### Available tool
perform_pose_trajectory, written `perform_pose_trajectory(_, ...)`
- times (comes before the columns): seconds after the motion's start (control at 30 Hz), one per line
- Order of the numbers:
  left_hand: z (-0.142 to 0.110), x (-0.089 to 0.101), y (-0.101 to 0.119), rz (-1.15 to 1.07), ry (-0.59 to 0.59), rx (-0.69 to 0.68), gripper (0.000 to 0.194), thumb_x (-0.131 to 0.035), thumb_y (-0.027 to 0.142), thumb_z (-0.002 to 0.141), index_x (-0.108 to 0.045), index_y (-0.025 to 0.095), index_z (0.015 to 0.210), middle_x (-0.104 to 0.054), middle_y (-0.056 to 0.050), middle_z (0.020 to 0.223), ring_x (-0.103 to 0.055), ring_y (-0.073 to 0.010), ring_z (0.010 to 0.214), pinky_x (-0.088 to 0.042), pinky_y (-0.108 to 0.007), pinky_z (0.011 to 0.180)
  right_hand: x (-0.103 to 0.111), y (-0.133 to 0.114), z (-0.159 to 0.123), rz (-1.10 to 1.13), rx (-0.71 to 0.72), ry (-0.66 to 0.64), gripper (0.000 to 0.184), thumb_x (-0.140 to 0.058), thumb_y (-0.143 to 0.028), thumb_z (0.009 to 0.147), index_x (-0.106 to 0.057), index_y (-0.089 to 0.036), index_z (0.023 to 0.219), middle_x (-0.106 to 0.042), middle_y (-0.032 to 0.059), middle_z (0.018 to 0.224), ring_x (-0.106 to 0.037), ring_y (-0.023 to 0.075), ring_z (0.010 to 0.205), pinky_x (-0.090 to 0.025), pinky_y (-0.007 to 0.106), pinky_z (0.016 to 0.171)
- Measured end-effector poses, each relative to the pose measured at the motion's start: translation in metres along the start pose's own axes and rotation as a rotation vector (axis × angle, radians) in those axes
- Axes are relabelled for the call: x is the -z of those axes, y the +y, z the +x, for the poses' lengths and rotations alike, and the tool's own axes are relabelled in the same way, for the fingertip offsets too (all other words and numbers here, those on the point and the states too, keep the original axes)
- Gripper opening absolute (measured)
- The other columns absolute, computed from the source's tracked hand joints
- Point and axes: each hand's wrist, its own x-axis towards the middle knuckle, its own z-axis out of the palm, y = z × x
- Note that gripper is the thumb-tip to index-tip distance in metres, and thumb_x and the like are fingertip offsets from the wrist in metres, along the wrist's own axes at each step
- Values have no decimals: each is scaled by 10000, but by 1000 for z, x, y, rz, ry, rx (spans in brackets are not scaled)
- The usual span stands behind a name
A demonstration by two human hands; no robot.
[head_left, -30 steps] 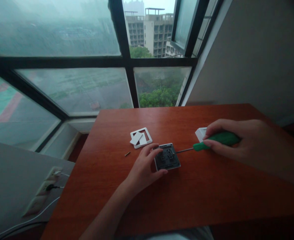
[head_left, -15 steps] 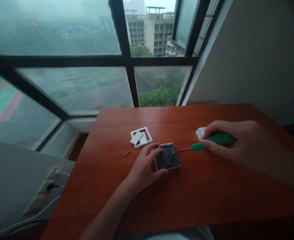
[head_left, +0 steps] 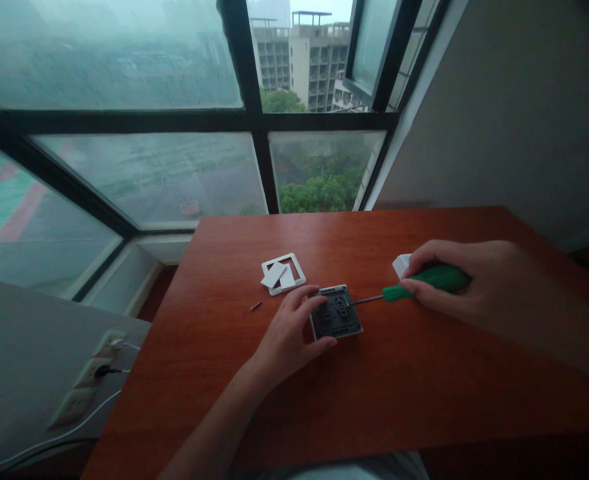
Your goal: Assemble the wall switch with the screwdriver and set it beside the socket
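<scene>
A square wall switch (head_left: 337, 319) with a dark inner face and a pale rim lies on the table. Its left side is gripped between the thumb and fingers of my left hand (head_left: 294, 327). My right hand (head_left: 454, 280) is wrapped round the green handle of a screwdriver (head_left: 437, 279). The screwdriver's thin shaft points left, and its tip touches the dark face of the switch near the middle. Behind my right fingers a white piece (head_left: 401, 265) shows in part; its kind is hidden.
On the brown wooden table (head_left: 374, 400), a white square frame (head_left: 299, 268) holds flat white plates (head_left: 274, 275), with a small screw (head_left: 256, 306) nearby. Windows stand beyond the far edge. Wall sockets (head_left: 90, 373) with cables are at the lower left.
The screwdriver handle has shifted very slightly left. Both hands and the switch otherwise keep their places.
</scene>
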Motion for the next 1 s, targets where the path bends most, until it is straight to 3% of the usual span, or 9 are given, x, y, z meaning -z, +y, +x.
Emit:
perform_pose_trajectory(0.27,1,0,-1,2,9,-15,622,-790,280,709,-515,265,1267,-442,-109,1401,-422,-305,1309,-383,-527,1082,0,-11,16,-15,39,-40,182,-612,-414,803,-621,-232,797,-685,-3,708,-617,165,583,-370,277,520)
perform_pose_trajectory(0.43,0,0,-2,25,1,-5,620,-784,268,716,-512,260,1272,-433,-109,1406,-414,-296,1313,-378,-501,1093,4,-23,35,-126,2,-65,234,-591,-471,798,-599,-240,840,-672,17,711,-610,204,631,-366,304,572)
perform_pose_trajectory(0.63,1,2,-1,22,-4,-13,613,-783,269,718,-514,265,1268,-439,-108,1400,-416,-300,1311,-384,-509,1085,11,-40,43,-61,174,-137,151,-533,-242,796,-538,-219,945,-672,19,864,-598,174,712,-366,282,599)
perform_pose_trajectory(0.73,2,1,0,25,4,-18,611,-786,265,713,-520,267,1262,-443,-109,1399,-416,-302,1311,-381,-514,1087,4,-50,45,-132,208,-88,121,-522,-307,858,-555,-203,909,-668,29,835,-602,179,695,-324,289,557)
perform_pose_trajectory(0.9,2,0,-1,28,2,-26,612,-785,274,713,-520,251,1264,-438,-120,1398,-419,-296,1308,-383,-492,1093,-1,-65,40,-426,127,17,313,-460,-495,887,-541,-209,789,-615,49,674,-567,207,555,-167,306,477)
perform_pose_trajectory(1.0,2,0,-2,29,0,-22,610,-781,274,718,-520,249,1268,-434,-118,1400,-419,-291,1309,-383,-479,1095,4,-65,37,-340,168,-24,134,-518,-341,828,-528,-214,868,-641,45,803,-586,194,621,-195,299,477)
